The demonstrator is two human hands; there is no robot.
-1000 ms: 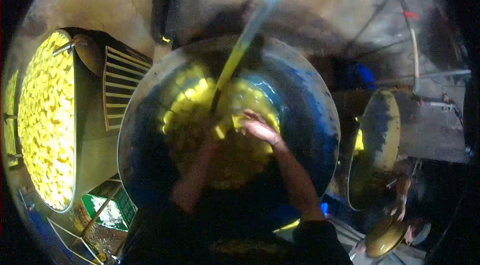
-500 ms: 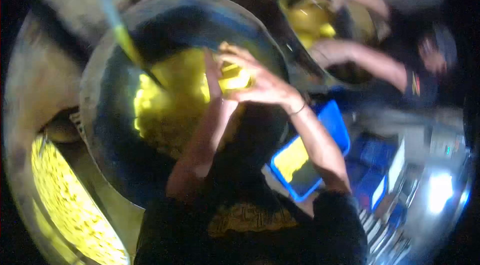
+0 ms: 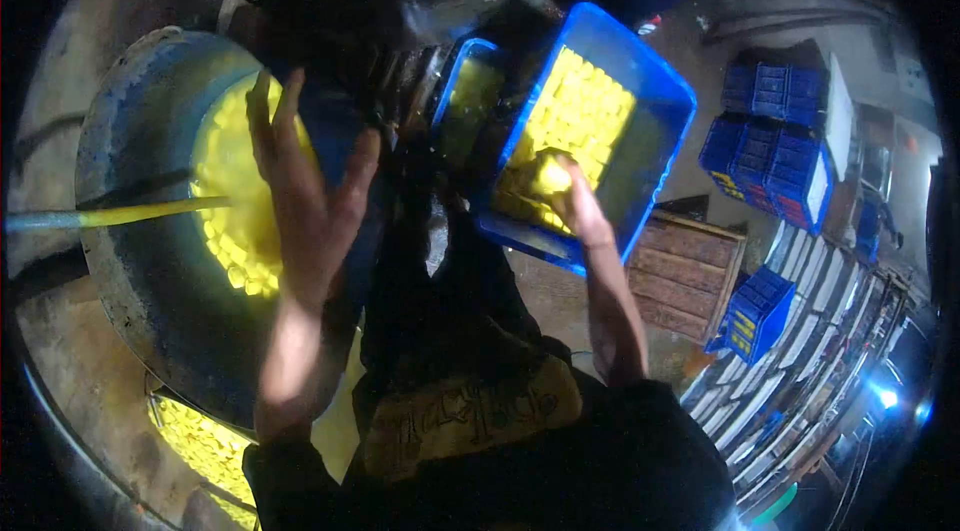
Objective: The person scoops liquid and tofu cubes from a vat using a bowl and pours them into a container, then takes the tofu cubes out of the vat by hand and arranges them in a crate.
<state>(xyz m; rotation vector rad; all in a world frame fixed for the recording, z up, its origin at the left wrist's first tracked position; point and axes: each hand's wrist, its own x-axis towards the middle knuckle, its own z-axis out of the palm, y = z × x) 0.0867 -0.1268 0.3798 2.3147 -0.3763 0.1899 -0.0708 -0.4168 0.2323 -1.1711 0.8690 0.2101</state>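
Observation:
My left hand (image 3: 308, 191) is raised at the right side of a large dark metal pot (image 3: 125, 281), fingers spread and nothing in them. Several small yellow blocks (image 3: 232, 256), like tofu pieces, lie in cloudy yellow liquid in the pot. My right hand (image 3: 585, 211) is inside a blue plastic crate (image 3: 660, 146), closed around a yellow block (image 3: 552, 177); whether it holds more is hidden. Rows of similar blocks (image 3: 590, 96) cover the left part of the crate floor.
A hose or stick (image 3: 130, 215) reaches into the pot from the left. Behind the crate's left side is a smaller blue container (image 3: 478, 49). Stacked blue crates (image 3: 765, 161) and a wooden box (image 3: 685, 276) stand at right. More yellow blocks (image 3: 200, 436) lie lower left.
The view has turned right. My hands, earlier together over the pot around yellow blocks, have separated: the right has moved into the crate with a block, while the left has opened.

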